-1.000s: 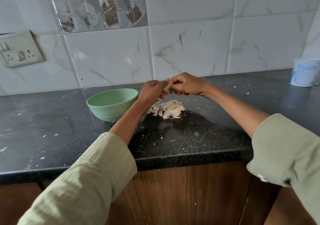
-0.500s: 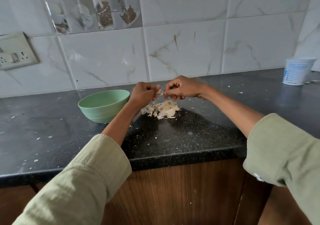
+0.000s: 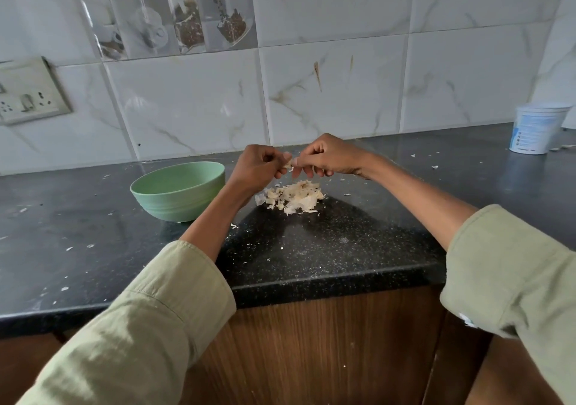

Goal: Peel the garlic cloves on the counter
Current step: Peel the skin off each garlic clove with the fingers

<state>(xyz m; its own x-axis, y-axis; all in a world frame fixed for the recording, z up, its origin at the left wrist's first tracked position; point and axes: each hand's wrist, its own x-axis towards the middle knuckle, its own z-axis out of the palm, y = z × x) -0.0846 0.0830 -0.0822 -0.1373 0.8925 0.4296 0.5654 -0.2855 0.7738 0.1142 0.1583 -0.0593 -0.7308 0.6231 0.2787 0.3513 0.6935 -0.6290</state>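
A small pale garlic clove [image 3: 288, 164] is held in the air between both hands, above the black counter. My left hand [image 3: 257, 168] pinches it from the left with curled fingers. My right hand [image 3: 327, 155] pinches it from the right, thumb and fingertips on its skin. Most of the clove is hidden by the fingers. Directly below lies a heap of papery garlic skins and cloves [image 3: 291, 197] on the counter.
A pale green bowl [image 3: 177, 193] stands on the counter [image 3: 327, 249] left of the heap. A white plastic tub [image 3: 537, 127] sits far right by the tiled wall. A wall socket [image 3: 28, 96] is at far left. Skin flakes are scattered about.
Both hands stay together over the heap and have drawn slightly apart, working at the clove's skin. The camera shifted a little; nothing else moved.
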